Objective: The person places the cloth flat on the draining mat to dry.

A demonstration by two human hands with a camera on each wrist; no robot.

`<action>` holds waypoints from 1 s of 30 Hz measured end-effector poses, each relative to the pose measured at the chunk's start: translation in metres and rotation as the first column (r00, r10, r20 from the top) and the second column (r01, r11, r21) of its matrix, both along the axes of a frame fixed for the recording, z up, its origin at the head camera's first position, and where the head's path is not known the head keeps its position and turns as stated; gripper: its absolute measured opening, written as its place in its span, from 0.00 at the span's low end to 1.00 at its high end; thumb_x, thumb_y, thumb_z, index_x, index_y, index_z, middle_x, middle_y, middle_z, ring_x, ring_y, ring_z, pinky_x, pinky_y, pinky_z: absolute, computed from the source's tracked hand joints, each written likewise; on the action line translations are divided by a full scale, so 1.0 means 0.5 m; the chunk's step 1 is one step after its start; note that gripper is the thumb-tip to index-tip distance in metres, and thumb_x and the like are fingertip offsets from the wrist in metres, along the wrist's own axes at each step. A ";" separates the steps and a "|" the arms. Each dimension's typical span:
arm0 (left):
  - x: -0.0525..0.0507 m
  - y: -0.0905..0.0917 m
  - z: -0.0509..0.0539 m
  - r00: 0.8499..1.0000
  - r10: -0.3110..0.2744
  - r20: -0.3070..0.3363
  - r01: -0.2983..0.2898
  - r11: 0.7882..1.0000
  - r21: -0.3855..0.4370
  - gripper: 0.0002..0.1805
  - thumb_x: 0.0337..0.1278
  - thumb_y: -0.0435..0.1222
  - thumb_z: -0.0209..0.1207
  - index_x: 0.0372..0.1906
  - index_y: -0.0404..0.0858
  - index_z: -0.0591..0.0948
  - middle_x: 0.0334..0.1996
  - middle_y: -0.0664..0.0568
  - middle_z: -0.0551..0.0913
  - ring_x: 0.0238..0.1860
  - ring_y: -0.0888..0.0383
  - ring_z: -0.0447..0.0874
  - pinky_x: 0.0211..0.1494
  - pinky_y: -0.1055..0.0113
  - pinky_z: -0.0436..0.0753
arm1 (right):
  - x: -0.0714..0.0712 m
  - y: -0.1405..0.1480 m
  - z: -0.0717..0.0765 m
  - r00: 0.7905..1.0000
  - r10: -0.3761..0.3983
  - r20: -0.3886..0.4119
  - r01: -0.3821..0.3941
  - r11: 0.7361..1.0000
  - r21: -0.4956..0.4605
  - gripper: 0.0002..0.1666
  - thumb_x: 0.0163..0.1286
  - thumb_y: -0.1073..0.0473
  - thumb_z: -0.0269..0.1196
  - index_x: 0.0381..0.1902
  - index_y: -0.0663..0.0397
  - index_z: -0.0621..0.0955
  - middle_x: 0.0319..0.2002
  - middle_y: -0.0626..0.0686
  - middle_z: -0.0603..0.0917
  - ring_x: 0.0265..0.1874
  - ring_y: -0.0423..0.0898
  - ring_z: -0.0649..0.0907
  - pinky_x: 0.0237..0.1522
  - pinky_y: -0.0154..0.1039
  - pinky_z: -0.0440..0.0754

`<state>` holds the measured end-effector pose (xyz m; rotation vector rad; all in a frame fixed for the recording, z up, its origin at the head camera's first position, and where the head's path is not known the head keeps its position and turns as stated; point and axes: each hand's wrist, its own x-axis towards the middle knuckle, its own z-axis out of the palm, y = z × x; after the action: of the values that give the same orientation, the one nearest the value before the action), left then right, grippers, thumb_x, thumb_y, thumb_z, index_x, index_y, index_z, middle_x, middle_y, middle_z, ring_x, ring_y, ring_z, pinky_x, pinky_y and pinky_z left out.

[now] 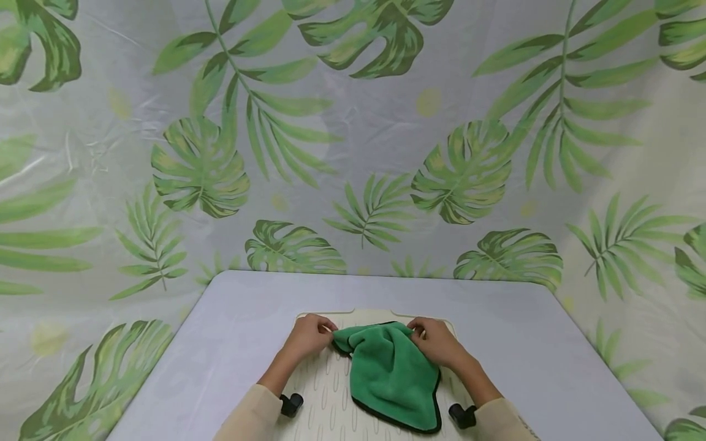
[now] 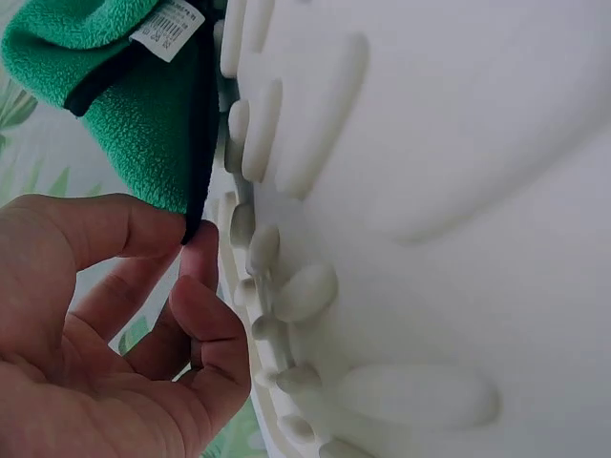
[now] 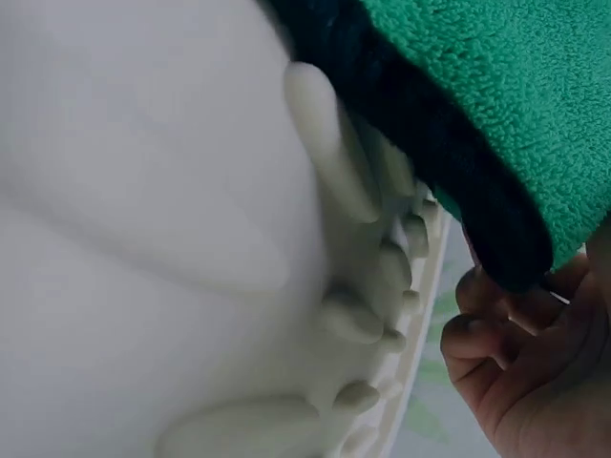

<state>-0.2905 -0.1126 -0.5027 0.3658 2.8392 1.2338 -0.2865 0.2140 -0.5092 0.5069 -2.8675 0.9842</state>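
A green towel (image 1: 393, 375) with black edging lies bunched over a cream mat (image 1: 324, 383) with raised oval ribs. At its far left corner, my left hand (image 1: 311, 335) pinches the black-edged tip between the fingers. In the left wrist view, a white printed label (image 2: 168, 29) shows on the folded part of the towel. My right hand (image 1: 437, 342) grips the towel's right edge near its far side. From the right wrist, the fingers (image 3: 477, 348) are curled by the dark trim, and part of that grip is hidden behind the cloth.
The mat rests on a white table (image 1: 248, 306) with rounded far corners. Behind the table hangs a leaf-patterned curtain (image 1: 380, 141). Black wrist cameras (image 1: 462, 416) sit at both sleeve cuffs.
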 end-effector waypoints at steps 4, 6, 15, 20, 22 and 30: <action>-0.004 0.000 -0.003 1.000 0.001 0.001 -0.001 1.000 0.002 0.10 0.62 0.31 0.61 0.43 0.40 0.90 0.34 0.49 0.88 0.31 0.59 0.82 0.31 0.65 0.79 | -0.002 -0.004 -0.002 0.999 -0.027 -0.036 0.028 0.999 0.041 0.12 0.75 0.64 0.60 0.52 0.56 0.86 0.40 0.49 0.87 0.32 0.39 0.81 0.37 0.41 0.81; -0.004 0.001 -0.006 1.000 0.000 -0.005 0.000 1.000 0.004 0.10 0.62 0.30 0.61 0.45 0.37 0.89 0.34 0.48 0.88 0.31 0.58 0.83 0.32 0.64 0.80 | -0.002 -0.004 -0.003 0.998 -0.038 -0.039 0.040 0.998 0.047 0.12 0.76 0.63 0.60 0.52 0.56 0.86 0.41 0.50 0.88 0.32 0.39 0.82 0.38 0.41 0.81; 0.006 -0.007 -0.019 0.998 0.055 -0.008 -0.055 0.998 -0.006 0.07 0.62 0.39 0.67 0.37 0.39 0.88 0.30 0.53 0.88 0.30 0.59 0.83 0.35 0.62 0.82 | 0.006 0.025 -0.003 0.997 -0.075 0.003 0.075 0.997 -0.009 0.13 0.80 0.58 0.57 0.52 0.56 0.86 0.46 0.51 0.88 0.40 0.45 0.85 0.44 0.46 0.82; 0.015 -0.005 -0.014 0.998 0.061 0.015 -0.061 0.998 0.006 0.11 0.58 0.43 0.71 0.34 0.39 0.86 0.27 0.54 0.85 0.26 0.61 0.79 0.31 0.65 0.79 | 0.004 0.043 -0.010 0.997 -0.081 -0.004 0.081 0.997 -0.004 0.12 0.79 0.62 0.58 0.52 0.60 0.86 0.46 0.55 0.88 0.40 0.50 0.86 0.42 0.46 0.83; 0.018 -0.002 -0.011 0.998 0.069 0.015 -0.069 0.998 -0.010 0.13 0.56 0.44 0.73 0.34 0.39 0.86 0.27 0.54 0.84 0.27 0.60 0.78 0.31 0.65 0.78 | 0.002 0.048 -0.016 0.996 -0.087 0.004 0.087 0.996 -0.007 0.11 0.77 0.63 0.61 0.50 0.60 0.86 0.43 0.54 0.88 0.38 0.48 0.86 0.39 0.45 0.83; 0.030 0.000 -0.019 0.997 0.073 0.028 -0.072 0.996 -0.047 0.16 0.52 0.48 0.75 0.24 0.41 0.86 0.22 0.55 0.83 0.23 0.60 0.77 0.27 0.65 0.76 | 0.004 0.051 -0.028 0.998 -0.039 0.044 0.039 0.999 0.000 0.05 0.73 0.57 0.66 0.40 0.51 0.88 0.29 0.45 0.84 0.29 0.37 0.80 0.33 0.35 0.78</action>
<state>-0.2753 -0.1127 -0.5124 0.2431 2.8746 1.1721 -0.2847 0.2396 -0.5233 0.4327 -2.9040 1.0029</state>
